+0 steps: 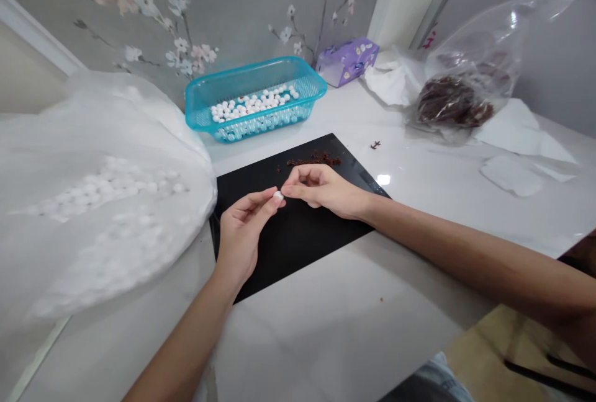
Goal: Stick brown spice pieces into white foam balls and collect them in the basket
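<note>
My left hand (242, 228) pinches a small white bead-like ball (278, 195) between thumb and fingertips, over a black mat (298, 234). My right hand (321, 188) is curled closed, its fingertips meeting the same white ball from the right. Both hands hover just above the mat's middle. A little heap of dark brown crumbs (314, 159) lies on the mat's far edge, just beyond my right hand.
A teal basket (254, 99) with several white balls stands behind the mat. A big clear bag (93, 203) of white balls fills the left. At right lie a plastic bag of brown material (459, 101), white paper sheets (512, 172) and a purple tissue pack (347, 61).
</note>
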`<state>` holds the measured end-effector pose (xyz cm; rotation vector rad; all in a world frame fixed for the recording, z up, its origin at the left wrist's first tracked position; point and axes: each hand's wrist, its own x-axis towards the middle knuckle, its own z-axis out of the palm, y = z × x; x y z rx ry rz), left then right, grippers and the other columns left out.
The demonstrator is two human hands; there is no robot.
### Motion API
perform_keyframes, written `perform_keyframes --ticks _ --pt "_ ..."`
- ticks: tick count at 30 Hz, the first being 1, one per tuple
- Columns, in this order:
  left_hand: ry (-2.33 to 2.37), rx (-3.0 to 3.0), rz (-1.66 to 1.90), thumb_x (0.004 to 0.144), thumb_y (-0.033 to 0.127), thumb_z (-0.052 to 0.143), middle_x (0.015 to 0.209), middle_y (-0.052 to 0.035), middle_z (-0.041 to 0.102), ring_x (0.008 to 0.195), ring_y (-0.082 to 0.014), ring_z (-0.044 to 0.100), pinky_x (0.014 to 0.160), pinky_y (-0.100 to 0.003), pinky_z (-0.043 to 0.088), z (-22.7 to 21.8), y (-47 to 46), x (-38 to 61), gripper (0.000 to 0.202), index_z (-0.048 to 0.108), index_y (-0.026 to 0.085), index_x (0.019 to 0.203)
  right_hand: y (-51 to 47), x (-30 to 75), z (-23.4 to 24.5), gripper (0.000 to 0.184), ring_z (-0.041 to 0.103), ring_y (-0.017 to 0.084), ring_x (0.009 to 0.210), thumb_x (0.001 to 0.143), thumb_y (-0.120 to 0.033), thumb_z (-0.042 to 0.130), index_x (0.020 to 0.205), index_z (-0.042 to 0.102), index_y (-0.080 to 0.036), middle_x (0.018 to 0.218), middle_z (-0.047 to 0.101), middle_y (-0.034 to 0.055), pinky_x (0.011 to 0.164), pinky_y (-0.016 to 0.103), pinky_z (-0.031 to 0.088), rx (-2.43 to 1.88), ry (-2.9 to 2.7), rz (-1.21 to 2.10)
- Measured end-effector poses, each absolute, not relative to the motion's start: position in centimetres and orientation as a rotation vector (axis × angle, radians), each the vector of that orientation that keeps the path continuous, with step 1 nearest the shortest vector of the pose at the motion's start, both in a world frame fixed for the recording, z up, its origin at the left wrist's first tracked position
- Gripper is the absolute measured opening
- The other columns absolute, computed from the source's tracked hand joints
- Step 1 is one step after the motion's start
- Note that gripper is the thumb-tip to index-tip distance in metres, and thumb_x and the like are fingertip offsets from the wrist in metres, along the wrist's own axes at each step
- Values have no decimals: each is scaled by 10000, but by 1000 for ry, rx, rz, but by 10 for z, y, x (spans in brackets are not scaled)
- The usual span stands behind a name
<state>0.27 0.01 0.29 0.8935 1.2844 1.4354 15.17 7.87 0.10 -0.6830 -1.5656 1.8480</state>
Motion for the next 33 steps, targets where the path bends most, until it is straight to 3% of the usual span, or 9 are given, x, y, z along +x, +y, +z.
perform_keyframes --ticks 14,27,33 --pt "1274 915 1394 654 201 749 790 7 712 729 -80 631 764 -192 475 2 0 -1 143 724 211 795 79 155 6 283 317 17 448 692 -374 696 729 537 -143 644 543 -40 343 146 224 -692 -1678 1850" --pt "1314 895 1370 710 274 707 799 2 700 718 -73 630 691 -162 475 6 2 3 140 718 206 832 81 153 5 252 169 19 396 757 -338 650 686 487 -160 456 263 -112 365 179 98 -656 -1363 2054" --pt "1310 909 1364 736 292 682 794 0 700 717 -75 628 684 -160 475 6 2 3 129 716 208 827 81 154 3 169 223 14 413 773 -258 638 888 608 -138 548 407 -79 372 194 107 -579 -1427 1994"
